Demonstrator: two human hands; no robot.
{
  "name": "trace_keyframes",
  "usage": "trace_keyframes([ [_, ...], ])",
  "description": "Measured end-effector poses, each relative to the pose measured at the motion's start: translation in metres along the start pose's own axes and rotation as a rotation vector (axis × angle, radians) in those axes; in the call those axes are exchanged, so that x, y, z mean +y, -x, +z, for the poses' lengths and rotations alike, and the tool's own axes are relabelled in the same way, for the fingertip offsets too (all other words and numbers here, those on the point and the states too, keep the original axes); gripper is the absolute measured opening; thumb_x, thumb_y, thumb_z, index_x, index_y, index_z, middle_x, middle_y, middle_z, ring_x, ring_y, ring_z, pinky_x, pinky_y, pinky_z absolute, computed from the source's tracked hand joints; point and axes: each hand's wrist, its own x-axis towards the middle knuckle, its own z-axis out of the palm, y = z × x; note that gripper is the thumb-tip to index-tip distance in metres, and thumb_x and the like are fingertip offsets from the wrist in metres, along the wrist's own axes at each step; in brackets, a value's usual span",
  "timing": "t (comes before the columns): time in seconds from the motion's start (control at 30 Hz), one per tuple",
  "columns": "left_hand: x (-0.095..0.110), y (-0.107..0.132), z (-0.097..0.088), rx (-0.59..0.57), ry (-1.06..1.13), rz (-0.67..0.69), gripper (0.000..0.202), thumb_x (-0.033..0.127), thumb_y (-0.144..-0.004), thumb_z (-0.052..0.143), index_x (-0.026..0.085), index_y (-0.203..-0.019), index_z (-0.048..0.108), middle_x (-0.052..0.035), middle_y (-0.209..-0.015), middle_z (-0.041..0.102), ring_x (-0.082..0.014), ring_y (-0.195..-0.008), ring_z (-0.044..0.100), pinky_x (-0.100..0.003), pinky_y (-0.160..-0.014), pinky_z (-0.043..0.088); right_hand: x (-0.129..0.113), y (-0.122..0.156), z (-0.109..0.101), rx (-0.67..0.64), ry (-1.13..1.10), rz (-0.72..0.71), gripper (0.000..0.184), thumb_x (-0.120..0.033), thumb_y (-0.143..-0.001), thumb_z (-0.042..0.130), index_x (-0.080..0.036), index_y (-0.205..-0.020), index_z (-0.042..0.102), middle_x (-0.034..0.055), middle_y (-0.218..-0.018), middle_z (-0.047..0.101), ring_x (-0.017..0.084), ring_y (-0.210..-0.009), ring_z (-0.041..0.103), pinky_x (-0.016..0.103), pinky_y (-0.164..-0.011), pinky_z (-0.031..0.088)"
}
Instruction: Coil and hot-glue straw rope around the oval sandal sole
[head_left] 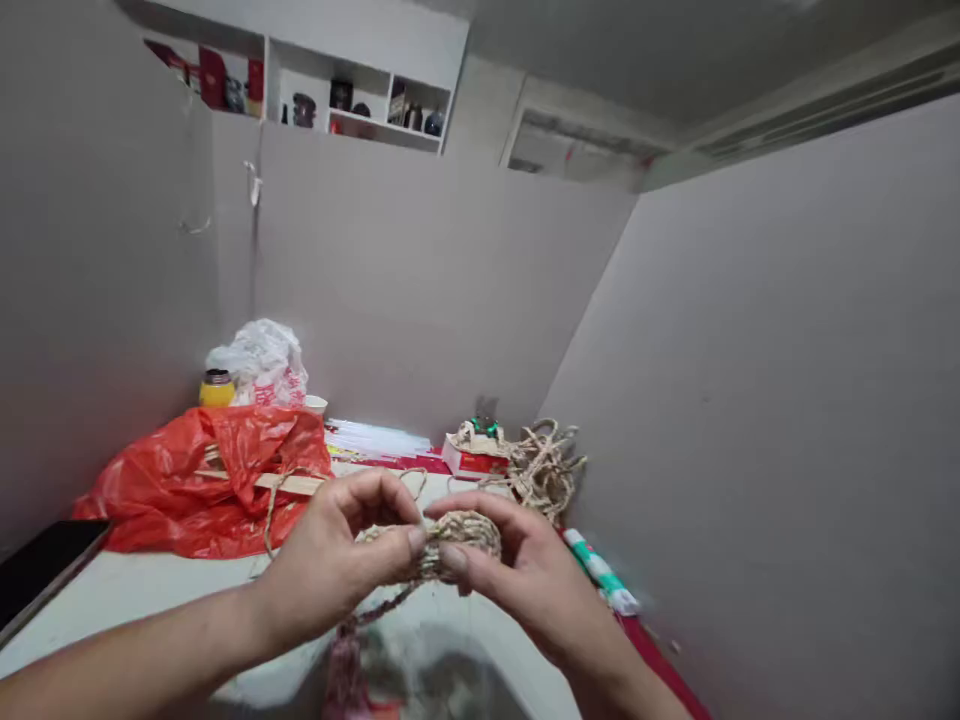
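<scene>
Coil point(459, 530): straw braid held up over the table point(112, 600), between both hands, tail dangling.
Left hand point(337, 560): thumb and fingers pinch its near side, seemingly steadying it.
Right hand point(517, 575): pinches the far side, probably keeping the turns tight.
Around: red bag point(202, 480) to the left, rope pile point(541, 465) behind.
In the way: nothing near the hands.

Red plastic bag point(187, 485) on table point(112, 600), white bag point(262, 360) behind w/ yellow jar point(217, 389), red box point(472, 462), wall shelf point(352, 100) up top
</scene>
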Motion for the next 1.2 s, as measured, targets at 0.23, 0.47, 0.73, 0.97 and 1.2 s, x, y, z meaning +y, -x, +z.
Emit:
trace_keyframes([
  [0.23, 0.002, 0.004, 0.001, -0.045, -0.131, 0.036, 0.011, 0.021, -0.075, 0.066, 0.016, -0.073, 0.056, 0.0042, -0.065, 0.055, -0.0086, -0.06, 0.05, -0.02, -0.056, 0.041, 0.0, 0.005, 0.004, 0.009, -0.027, -0.013, 0.015, -0.03, -0.073, 0.073, -0.017, -0.072, 0.065, -0.0043, -0.06, 0.054, 0.009, -0.054, 0.045, 0.02, -0.052, 0.04],
  [0.47, -0.008, 0.005, 0.0, 0.076, -0.357, 0.139, 0.012, 0.024, -0.077, 0.064, 0.017, -0.069, 0.057, 0.0026, -0.065, 0.057, -0.0106, -0.062, 0.052, -0.021, -0.056, 0.041, 0.002, 0.008, 0.013, 0.123, 0.199, -0.081, 0.015, -0.03, -0.078, 0.066, -0.016, -0.072, 0.066, -0.0012, -0.063, 0.057, 0.013, -0.059, 0.047, 0.024, -0.054, 0.039],
  [0.73, -0.007, 0.004, -0.007, 0.025, -0.381, 0.247, 0.012, 0.022, -0.08, 0.059, 0.019, -0.09, 0.062, -0.0023, -0.087, 0.065, -0.0164, -0.083, 0.06, -0.027, -0.075, 0.048, 0.007, 0.005, 0.008, 0.157, 0.037, -0.007, 0.016, -0.033, -0.074, 0.07, -0.017, -0.072, 0.066, -0.0029, -0.061, 0.055, 0.011, -0.056, 0.047, 0.022, -0.052, 0.04],
  [0.97, -0.001, 0.007, -0.009, 0.05, -0.496, 0.263, 0.014, 0.022, -0.077, 0.063, 0.02, -0.091, 0.066, -0.0013, -0.087, 0.068, -0.0166, -0.083, 0.061, -0.028, -0.078, 0.047, 0.011, 0.005, 0.001, 0.166, -0.099, -0.002, 0.022, -0.038, -0.073, 0.075, -0.017, -0.075, 0.066, -0.0038, -0.061, 0.054, 0.009, -0.055, 0.045, 0.021, -0.051, 0.038],
  [1.2, 0.003, 0.005, -0.007, 0.014, -0.017, 0.052, 0.012, 0.028, -0.078, 0.068, 0.017, -0.083, 0.065, 0.0006, -0.073, 0.066, -0.0108, -0.066, 0.059, -0.022, -0.062, 0.048, 0.016, 0.001, 0.01, 0.134, -0.417, -0.112, 0.039, -0.037, -0.072, 0.077, -0.025, -0.107, 0.065, -0.0006, -0.083, 0.065, 0.014, -0.069, 0.053, 0.023, -0.059, 0.046],
])
